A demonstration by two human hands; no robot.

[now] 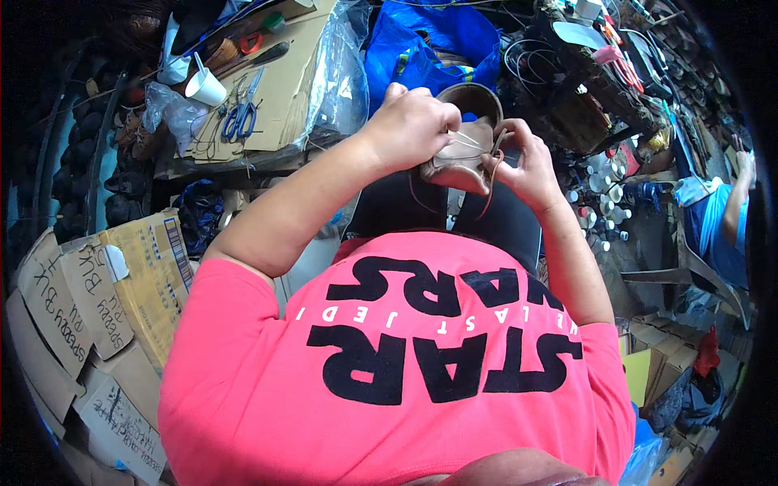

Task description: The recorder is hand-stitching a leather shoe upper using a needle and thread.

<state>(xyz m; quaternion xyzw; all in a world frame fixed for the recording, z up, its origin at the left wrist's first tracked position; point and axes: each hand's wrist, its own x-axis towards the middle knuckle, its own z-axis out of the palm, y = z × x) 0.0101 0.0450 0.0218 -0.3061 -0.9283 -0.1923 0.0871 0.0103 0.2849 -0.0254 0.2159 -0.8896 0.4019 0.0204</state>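
Brown shoe (pixel 458 176): between hands, above lap | Left hand (pixel 412 130): fingers curled together beside pale thread (pixel 468 138); tips hidden, I cannot tell whether clamped | Right hand (pixel 528 166): thumb and fingers clamped on shoe's side | I read inverted lettering on pink shirt (pixel 454 425), marker handwriting on cartons (pixel 53 312)

Blue-handled scissors (pixel 242 113) lie on flat cardboard (pixel 296 73) near a white cup (pixel 207 87); a blue bag (pixel 397 44), small bottles (pixel 606 207) to the right, cartons (pixel 97 296) lower left.
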